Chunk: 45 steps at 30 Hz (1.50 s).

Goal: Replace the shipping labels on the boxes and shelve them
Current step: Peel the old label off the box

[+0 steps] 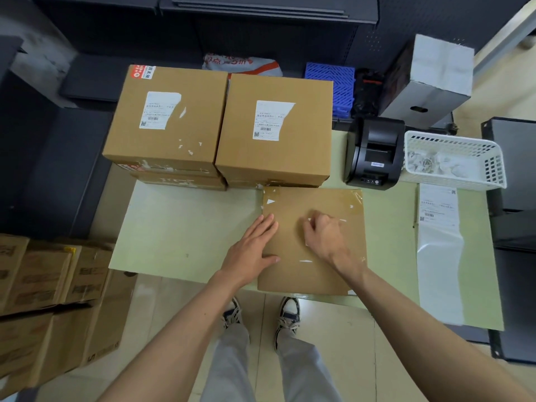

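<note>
I'm standing in a packing and shipping room, a small stockroom by the look of it: sealed cardboard boxes [220, 123] with printed shipping labels [271, 120] stacked on my pale green tabletop [185, 227], a black label printer [374, 153] beside them, a white basket [455, 161] of crumpled label scraps, dark metal shelving [261, 13] behind, more cartons [49, 294] on the floor.

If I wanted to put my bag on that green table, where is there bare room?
The widest bare patch of the table lies left of the near box, in front of the stacked boxes. The right side is crowded: label printer, white basket and label strip.
</note>
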Tool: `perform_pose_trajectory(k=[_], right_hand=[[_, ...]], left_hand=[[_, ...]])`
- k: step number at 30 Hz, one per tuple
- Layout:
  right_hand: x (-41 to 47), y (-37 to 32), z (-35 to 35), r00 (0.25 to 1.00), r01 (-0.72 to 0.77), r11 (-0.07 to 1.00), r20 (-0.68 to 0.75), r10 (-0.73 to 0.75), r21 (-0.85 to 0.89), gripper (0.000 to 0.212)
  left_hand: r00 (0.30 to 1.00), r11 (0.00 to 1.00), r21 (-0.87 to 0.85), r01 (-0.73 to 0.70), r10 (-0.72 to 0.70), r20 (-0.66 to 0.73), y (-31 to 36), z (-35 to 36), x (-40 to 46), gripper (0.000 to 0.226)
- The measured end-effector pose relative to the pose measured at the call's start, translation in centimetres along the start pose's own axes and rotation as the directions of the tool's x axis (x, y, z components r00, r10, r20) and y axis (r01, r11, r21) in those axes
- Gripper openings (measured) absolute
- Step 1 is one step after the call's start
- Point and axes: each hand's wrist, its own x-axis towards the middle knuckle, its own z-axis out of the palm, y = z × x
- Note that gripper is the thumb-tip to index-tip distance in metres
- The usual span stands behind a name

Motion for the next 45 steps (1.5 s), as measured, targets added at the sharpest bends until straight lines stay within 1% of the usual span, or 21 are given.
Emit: perform_pose_trajectory(k=[3, 4, 6, 10, 12, 14, 17, 22, 26, 31, 34, 38, 40, 45], right_hand=[[-0.3, -0.5, 0.0, 0.999, -0.02, 0.998, -0.043, 0.017, -0.062, 0.043], [-0.3, -0.7, 0.1, 0.999, -0.028, 0.996, -0.046, 0.023, -0.088, 0.043], [-0.1, -0.8, 0.2, 1.0, -0.022, 0.991, -0.016, 0.021, -0.129, 0.035], [0.4, -0.4, -0.1, 0.998, -0.051, 0.998, 0.045, 0.052, -0.032, 0.024], [0.3, 0.4, -0.3, 0.997, -0.064, 0.998, 0.046, 0.064, -0.007, 0.027], [0.0, 1.2, -0.6, 0.997, -0.07, 0.997, 0.037, 0.069, 0.027, 0.034], [-0.7, 2.0, -1.3, 0.998, -0.063, 0.995, 0.007, 0.063, 0.073, 0.038], [-1.3, 2.8, -1.4, 0.997, -0.072, 0.99, -0.02, 0.075, 0.123, 0.034], [-1.8, 3.4, -1.8, 0.997, -0.067, 0.989, -0.026, 0.071, 0.131, 0.028], [-2.6, 4.9, -2.7, 0.994, -0.082, 0.984, -0.054, 0.092, 0.16, 0.028], [-3.1, 5.7, -3.6, 0.993, -0.087, 0.978, -0.057, 0.1, 0.192, 0.023], [-3.1, 6.9, -5.3, 0.992, -0.104, 0.979, -0.056, 0.115, 0.173, 0.041], [-3.3, 7.2, -5.7, 0.994, -0.101, 0.979, -0.03, 0.108, 0.176, 0.042], [-3.9, 8.0, -6.1, 0.994, -0.102, 0.971, -0.017, 0.108, 0.216, 0.041]], left_hand=[[1.0, 1.0, 0.009, 0.001, -0.001, -0.001, 0.1, 0.0, 0.0, 0.086], [1.0, 1.0, 0.01, 0.003, -0.003, 0.0, 0.1, 0.0, 0.0, 0.086], [1.0, 1.0, 0.009, 0.004, -0.004, -0.001, 0.1, -0.1, 0.0, 0.086], [1.0, 1.0, 0.008, 0.009, -0.009, 0.0, 0.3, -0.2, -0.1, 0.086], [1.0, 1.0, 0.014, 0.013, -0.013, -0.002, 0.4, -0.2, -0.1, 0.086], [1.0, 1.0, 0.018, 0.016, -0.015, -0.004, 0.3, -0.2, -0.1, 0.087], [1.0, 1.0, 0.019, 0.022, -0.022, -0.007, 0.1, -0.1, 0.0, 0.087], [1.0, 0.999, 0.034, 0.024, -0.024, -0.005, 0.2, -0.1, 0.0, 0.088], [1.0, 0.999, 0.044, 0.018, -0.018, 0.005, -0.1, -0.3, -0.1, 0.088], [1.0, 0.994, 0.109, 0.007, -0.007, 0.001, 0.4, -0.2, -0.1, 0.086], [1.0, 0.992, 0.124, 0.009, -0.01, 0.008, 0.4, -0.2, -0.1, 0.086], [1.0, 0.989, 0.147, 0.005, -0.006, 0.008, 0.5, -0.3, 0.0, 0.087], [1.0, 0.987, 0.161, 0.005, -0.006, 0.01, 0.6, -0.3, -0.1, 0.087], [1.0, 0.98, 0.201, 0.006, -0.007, 0.004, 0.6, -0.4, -0.1, 0.087]])
